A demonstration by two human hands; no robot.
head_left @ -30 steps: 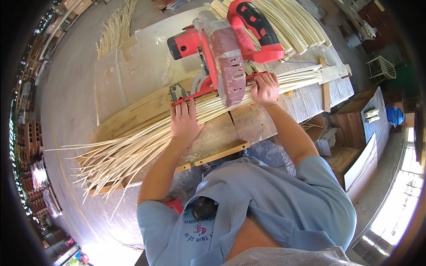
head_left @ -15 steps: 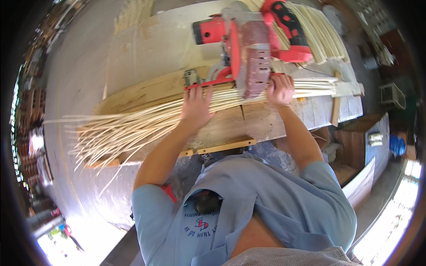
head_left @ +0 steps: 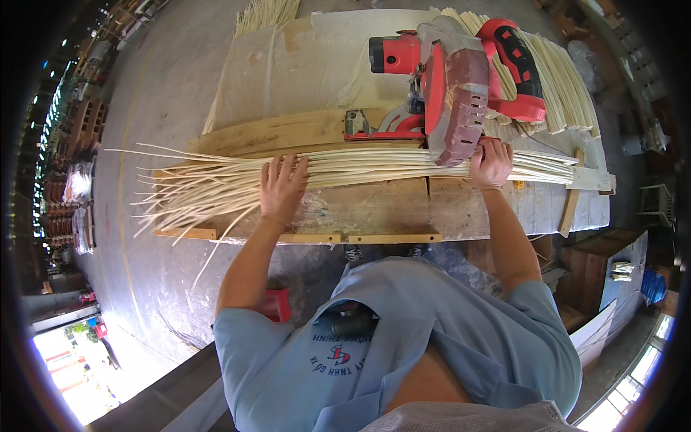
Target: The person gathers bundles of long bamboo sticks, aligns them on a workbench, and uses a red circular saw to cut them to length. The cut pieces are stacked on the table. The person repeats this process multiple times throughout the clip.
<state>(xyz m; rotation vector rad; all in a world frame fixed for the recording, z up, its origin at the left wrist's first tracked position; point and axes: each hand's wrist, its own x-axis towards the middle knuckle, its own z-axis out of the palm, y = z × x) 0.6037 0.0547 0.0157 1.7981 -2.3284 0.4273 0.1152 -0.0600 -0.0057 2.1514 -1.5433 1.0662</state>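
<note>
A long bundle of thin pale rods (head_left: 360, 167), like rattan canes, lies crosswise on the wooden work table. Its left ends fan out loosely past the table edge, while its right end is packed tighter. My left hand (head_left: 283, 187) is laid over the bundle left of the saw, fingers curling over the far side. To the right of the blade guard, my right hand (head_left: 491, 164) is closed over the bundle, its fingertips partly hidden. A red and black circular saw (head_left: 455, 101) stands over the rods; its dusty guard (head_left: 461, 119) is close beside my right hand.
A wooden board (head_left: 288, 133) runs behind the rods. More cut rods (head_left: 558, 86) are piled at the far right, others (head_left: 266, 16) at the far left. Wood strips (head_left: 394, 238) line the near table edge. A wooden cabinet (head_left: 590, 252) stands right, a red box (head_left: 276, 305) below the table.
My left hand has slid left along the bundle, away from the saw. My right hand stays beside the guard. The whole view has shifted, so the table and saw appear farther right.
</note>
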